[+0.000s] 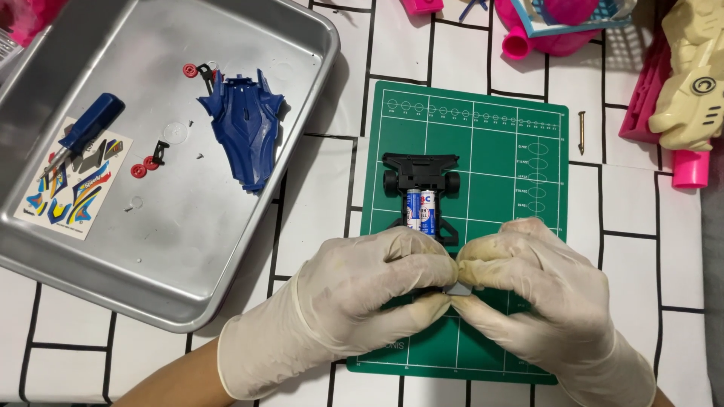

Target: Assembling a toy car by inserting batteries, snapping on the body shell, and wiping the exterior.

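Both gloved hands, left hand (354,298) & right hand (543,301), pinch toy car chassis (422,200) near end; rest sticks out beyond fingertips over green mat (483,143).

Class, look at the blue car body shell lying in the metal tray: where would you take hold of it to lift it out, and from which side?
Probably grip the blue body shell across its narrower near end, pinching the two long sides from above. It lies flat in the metal tray, so nothing can slide under it, and the wider far end carries spiky fins that look awkward and fragile. The red wheels and screwdriver lie clear of that approach.
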